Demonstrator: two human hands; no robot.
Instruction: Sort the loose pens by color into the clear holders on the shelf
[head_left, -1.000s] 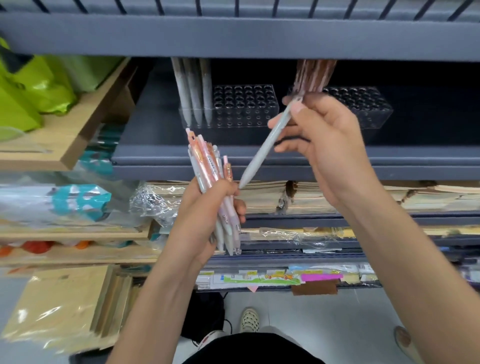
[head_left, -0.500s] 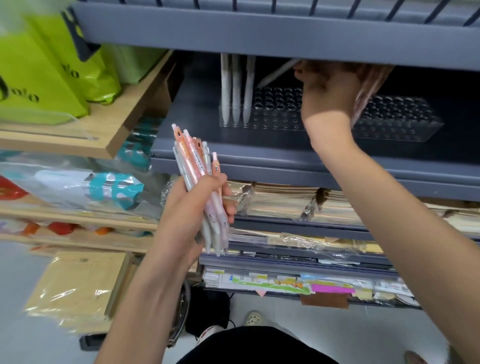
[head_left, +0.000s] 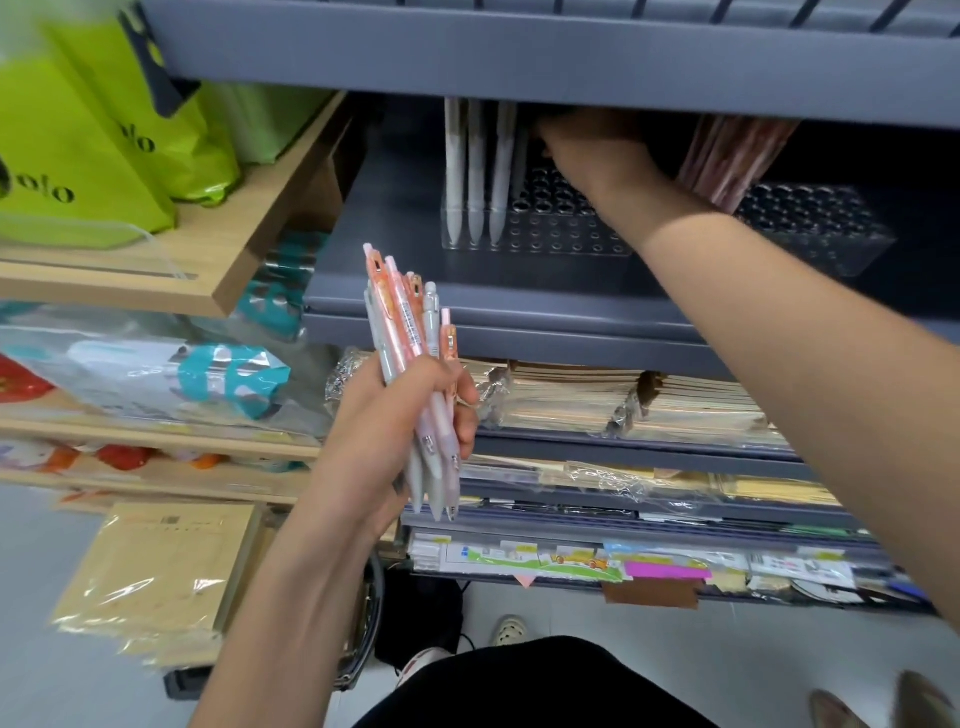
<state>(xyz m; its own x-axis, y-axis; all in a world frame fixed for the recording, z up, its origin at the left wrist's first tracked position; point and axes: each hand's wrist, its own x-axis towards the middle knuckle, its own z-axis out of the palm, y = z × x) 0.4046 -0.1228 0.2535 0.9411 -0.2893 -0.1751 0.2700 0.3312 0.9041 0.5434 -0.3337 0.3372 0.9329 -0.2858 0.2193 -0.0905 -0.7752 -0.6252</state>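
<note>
My left hand (head_left: 384, 441) grips a bundle of pink, orange and grey pens (head_left: 410, 332), tips down, in front of the grey shelf. My right hand (head_left: 597, 156) reaches deep under the upper shelf, over the left clear holder (head_left: 561, 234). Its fingers curl at the top of a grey pen (head_left: 521, 156) that stands upright in the holder, right beside three grey pens (head_left: 475, 171). The fingertips are partly hidden in shadow. A second clear holder (head_left: 810, 228) to the right carries leaning pink pens (head_left: 727, 156).
The upper shelf edge (head_left: 519, 57) hangs low over the holders. Green bags (head_left: 78, 156) sit on a wooden shelf (head_left: 249, 249) at left. Wrapped notebook stacks (head_left: 597, 400) fill the shelves below, and wrapped paper packs (head_left: 156, 571) lean at lower left.
My right hand carried the grey pen from beside the bundle up into the shelf and stood it in the left holder next to the three grey pens. The left hand kept its bundle.
</note>
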